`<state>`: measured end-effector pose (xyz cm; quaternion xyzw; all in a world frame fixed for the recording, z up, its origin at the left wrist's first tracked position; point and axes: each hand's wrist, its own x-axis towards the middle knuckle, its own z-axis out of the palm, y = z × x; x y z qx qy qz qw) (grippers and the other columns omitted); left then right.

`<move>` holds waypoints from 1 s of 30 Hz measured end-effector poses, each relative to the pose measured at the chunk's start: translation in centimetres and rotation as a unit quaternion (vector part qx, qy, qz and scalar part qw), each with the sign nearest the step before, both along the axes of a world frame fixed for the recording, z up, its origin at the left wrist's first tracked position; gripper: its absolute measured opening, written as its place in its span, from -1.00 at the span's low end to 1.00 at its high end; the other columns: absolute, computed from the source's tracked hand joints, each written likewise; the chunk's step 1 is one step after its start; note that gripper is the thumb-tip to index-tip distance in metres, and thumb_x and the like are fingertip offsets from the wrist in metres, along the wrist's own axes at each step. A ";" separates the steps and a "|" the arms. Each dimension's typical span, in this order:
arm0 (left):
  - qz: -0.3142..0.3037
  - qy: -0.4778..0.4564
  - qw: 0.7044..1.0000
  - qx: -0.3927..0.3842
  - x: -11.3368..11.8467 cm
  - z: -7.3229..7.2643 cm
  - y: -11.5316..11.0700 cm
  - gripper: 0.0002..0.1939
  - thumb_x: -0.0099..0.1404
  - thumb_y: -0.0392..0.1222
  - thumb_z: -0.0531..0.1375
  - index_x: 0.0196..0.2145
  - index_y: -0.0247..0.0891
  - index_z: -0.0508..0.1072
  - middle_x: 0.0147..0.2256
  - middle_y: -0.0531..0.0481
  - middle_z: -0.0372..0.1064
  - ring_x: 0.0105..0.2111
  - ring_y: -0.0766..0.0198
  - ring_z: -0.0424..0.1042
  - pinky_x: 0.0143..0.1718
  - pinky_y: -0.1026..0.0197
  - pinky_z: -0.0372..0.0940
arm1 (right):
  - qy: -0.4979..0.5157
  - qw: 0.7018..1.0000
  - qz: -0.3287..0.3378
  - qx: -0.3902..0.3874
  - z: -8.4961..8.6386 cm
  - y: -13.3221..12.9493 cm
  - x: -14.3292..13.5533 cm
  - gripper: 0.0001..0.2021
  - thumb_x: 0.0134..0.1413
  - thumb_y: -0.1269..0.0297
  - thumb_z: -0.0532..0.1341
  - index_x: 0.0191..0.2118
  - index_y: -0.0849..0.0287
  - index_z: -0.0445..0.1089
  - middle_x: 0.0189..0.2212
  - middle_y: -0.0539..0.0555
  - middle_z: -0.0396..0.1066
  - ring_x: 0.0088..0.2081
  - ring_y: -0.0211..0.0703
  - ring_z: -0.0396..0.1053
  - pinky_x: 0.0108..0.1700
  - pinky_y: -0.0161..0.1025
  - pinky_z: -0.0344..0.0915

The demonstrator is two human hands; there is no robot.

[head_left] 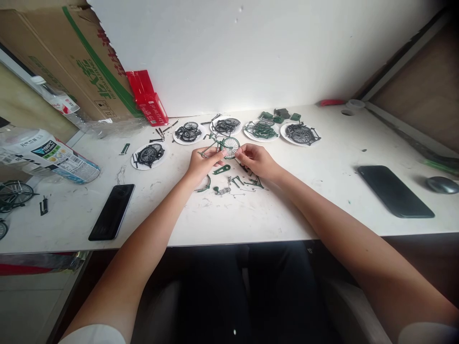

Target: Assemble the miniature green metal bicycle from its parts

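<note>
My left hand [206, 163] is closed on a small green bicycle frame [214, 139], above the middle of the white table. A spoked green wheel [230, 146] stands upright at the frame's right side, between my two hands. The fingers of my right hand [255, 159] pinch at the wheel's right edge. Just below my hands lie a green chain-guard piece [222, 169], a curved green part [204, 184] and several small green parts [236, 181]. How the wheel meets the frame is too small to tell.
Paper plates of dark parts [148, 156] and a plate of green parts [261, 130] stand behind my hands. A phone [112, 212] lies left, a black pad [395, 191] and a mouse [442, 185] right. A red box [147, 99] stands at the back left.
</note>
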<state>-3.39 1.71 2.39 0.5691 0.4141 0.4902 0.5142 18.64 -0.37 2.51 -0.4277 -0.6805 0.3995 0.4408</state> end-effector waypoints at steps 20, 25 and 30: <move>-0.053 -0.013 0.998 0.036 0.3 -0.2 -0.4 -0.48 0.00 0.11 0.61 -0.24 -0.34 0.69 -0.27 -0.15 0.64 -0.37 0.21 0.56 -0.25 0.11 0.53 | -0.013 0.997 -0.062 0.035 -0.4 0.1 -0.4 -0.43 0.20 -0.38 0.31 -0.24 0.13 0.43 -0.41 0.07 0.39 -0.39 -0.17 0.26 -0.41 -0.22 0.25; -0.058 -0.029 0.997 0.037 0.3 -0.3 -0.4 -0.50 0.01 0.07 0.61 -0.23 -0.34 0.68 -0.27 -0.13 0.63 -0.38 0.24 0.55 -0.23 0.10 0.55 | -0.011 0.997 -0.055 0.058 -0.6 0.4 -0.3 -0.48 0.25 -0.33 0.31 -0.19 0.11 0.41 -0.43 0.01 0.33 -0.40 -0.19 0.22 -0.37 -0.22 0.23; -0.035 -0.029 0.999 0.019 0.6 0.3 -0.7 -0.46 -0.05 0.09 0.63 -0.25 -0.34 0.67 -0.28 -0.12 0.63 -0.41 0.26 0.53 -0.26 0.12 0.54 | 0.013 0.995 -0.036 0.089 -0.9 0.5 -0.2 -0.53 0.27 -0.17 0.38 0.01 0.05 0.31 -0.45 -0.10 0.21 -0.42 -0.20 0.19 -0.34 -0.21 0.22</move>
